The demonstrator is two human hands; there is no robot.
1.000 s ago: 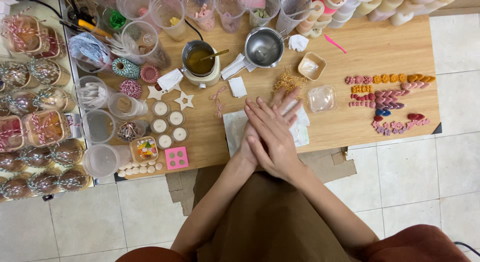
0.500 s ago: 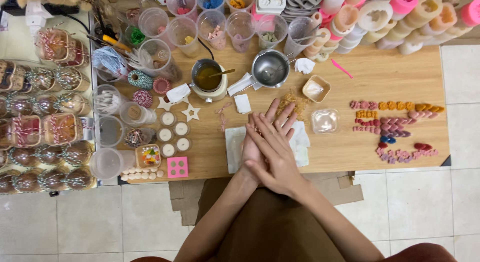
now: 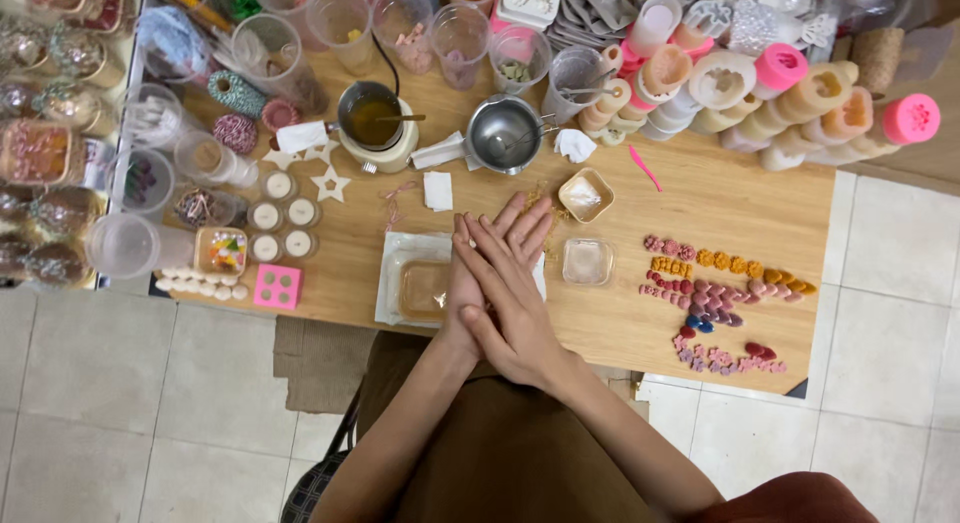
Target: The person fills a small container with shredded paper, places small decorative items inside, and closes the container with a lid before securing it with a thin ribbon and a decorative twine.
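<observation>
2 hands are pressed flat together over the wooden table (image 3: 700,198), the right hand (image 3: 510,298) laid across the left hand (image 3: 480,253), fingers straight and close; whether anything sits between the palms I cannot tell. They hide part of the white sheet (image 3: 400,245) beneath. On it, just left of the hands, lies a shallow clear tray (image 3: 422,290) with a tan fill. A smaller empty clear cup (image 3: 587,261) stands just right.
</observation>
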